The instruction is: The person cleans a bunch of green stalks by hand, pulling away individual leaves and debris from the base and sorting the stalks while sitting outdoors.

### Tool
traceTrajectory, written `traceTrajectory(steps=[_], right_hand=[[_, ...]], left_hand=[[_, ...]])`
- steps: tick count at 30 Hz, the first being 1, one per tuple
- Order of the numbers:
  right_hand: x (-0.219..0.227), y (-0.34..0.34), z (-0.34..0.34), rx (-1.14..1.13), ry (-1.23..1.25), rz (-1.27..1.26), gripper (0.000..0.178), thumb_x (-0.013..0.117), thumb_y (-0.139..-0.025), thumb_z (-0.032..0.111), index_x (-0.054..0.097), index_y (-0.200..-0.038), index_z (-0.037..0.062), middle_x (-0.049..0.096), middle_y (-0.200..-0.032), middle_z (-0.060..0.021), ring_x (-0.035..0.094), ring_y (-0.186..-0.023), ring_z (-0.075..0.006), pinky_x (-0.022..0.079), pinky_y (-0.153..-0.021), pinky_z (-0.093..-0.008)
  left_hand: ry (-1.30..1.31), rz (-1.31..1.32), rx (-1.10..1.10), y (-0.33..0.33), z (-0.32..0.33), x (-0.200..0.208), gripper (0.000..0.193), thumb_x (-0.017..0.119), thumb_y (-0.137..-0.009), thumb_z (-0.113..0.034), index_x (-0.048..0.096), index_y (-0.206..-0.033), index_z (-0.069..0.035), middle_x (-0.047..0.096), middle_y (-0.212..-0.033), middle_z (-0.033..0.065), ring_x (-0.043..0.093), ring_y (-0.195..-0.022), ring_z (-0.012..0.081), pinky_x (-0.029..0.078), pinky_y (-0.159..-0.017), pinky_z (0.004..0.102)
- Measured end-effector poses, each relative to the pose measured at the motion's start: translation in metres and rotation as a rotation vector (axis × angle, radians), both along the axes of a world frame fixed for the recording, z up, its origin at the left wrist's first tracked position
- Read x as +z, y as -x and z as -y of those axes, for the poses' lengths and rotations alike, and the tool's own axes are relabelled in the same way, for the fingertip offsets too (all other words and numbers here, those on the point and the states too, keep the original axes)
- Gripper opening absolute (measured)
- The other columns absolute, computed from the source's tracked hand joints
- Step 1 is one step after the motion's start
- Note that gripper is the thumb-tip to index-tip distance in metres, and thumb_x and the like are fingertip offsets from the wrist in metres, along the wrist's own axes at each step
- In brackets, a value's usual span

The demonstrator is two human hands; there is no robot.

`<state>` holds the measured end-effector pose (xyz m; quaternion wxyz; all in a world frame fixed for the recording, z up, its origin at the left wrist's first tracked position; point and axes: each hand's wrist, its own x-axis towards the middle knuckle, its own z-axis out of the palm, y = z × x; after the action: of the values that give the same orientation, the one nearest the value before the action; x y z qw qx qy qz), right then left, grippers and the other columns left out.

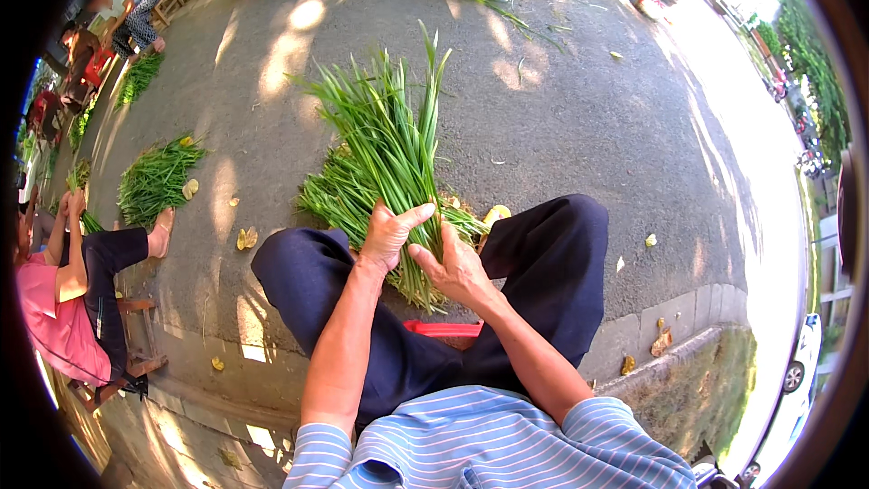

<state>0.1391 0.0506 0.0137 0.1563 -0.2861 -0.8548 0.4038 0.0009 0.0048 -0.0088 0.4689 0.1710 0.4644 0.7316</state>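
Gray pavement supports a loose pile of chive-like greens near the seated person's knees, while the left hand and right hand, both closed around its stalk end, hold a long-leaved bundle over that pile.

Held green stalks partly hide the heap beneath, and the right rim cuts off a car.
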Motion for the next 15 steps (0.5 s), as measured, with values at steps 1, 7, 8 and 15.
traceTrajectory(steps=[1, 7, 8, 15], right_hand=[[-0.005, -0.001, -0.002, -0.012, 0.07, 0.001, 0.052, 0.052, -0.094, 0.031, 0.038, -0.127, -0.0059, 0.06, -0.097, -0.0296, 0.059, -0.094, -0.044, 0.045, -0.079, -0.0478], [-0.002, 0.002, -0.003, -0.134, 0.307, -0.026, 0.025, 0.049, -0.097, 0.023, 0.05, -0.105, -0.0008, 0.06, -0.087, -0.0229, 0.059, -0.083, -0.0395, 0.045, -0.073, -0.0435], [-0.009, 0.001, -0.003, -0.135, 0.321, -0.039, 0.027, 0.046, -0.099, 0.024, 0.052, -0.107, -0.0012, 0.06, -0.086, -0.0187, 0.059, -0.079, -0.0303, 0.045, -0.072, -0.0395], [-0.031, 0.0, -0.001, -0.105, 0.793, -0.264, 0.034, 0.045, -0.1, 0.031, 0.055, -0.116, 0.0037, 0.06, -0.083, -0.0019, 0.054, -0.075, -0.0098, 0.045, -0.07, -0.0267]], left_hand=[[-0.016, 0.002, -0.015, 0.0, 0.0, 0.001, 0.024, 0.067, -0.08, -0.002, 0.061, -0.104, -0.004, 0.066, -0.092, 0.0039, 0.064, -0.08, 0.0164, 0.054, -0.073, 0.0318], [-0.078, 0.11, -0.092, 0.005, 0.004, 0.006, 0.033, 0.065, -0.082, -0.003, 0.056, -0.113, -0.003, 0.065, -0.097, 0.0088, 0.065, -0.088, 0.0214, 0.055, -0.079, 0.0361], [-0.087, 0.117, -0.124, 0.006, 0.005, 0.006, 0.033, 0.064, -0.083, -0.003, 0.055, -0.114, -0.002, 0.065, -0.098, 0.0107, 0.065, -0.09, 0.0235, 0.055, -0.081, 0.0382], [-0.037, 0.149, -0.094, 0.002, 0.005, 0.013, 0.034, 0.066, -0.082, -0.005, 0.053, -0.114, -0.003, 0.064, -0.095, 0.0112, 0.066, -0.085, 0.0244, 0.058, -0.076, 0.0391]])
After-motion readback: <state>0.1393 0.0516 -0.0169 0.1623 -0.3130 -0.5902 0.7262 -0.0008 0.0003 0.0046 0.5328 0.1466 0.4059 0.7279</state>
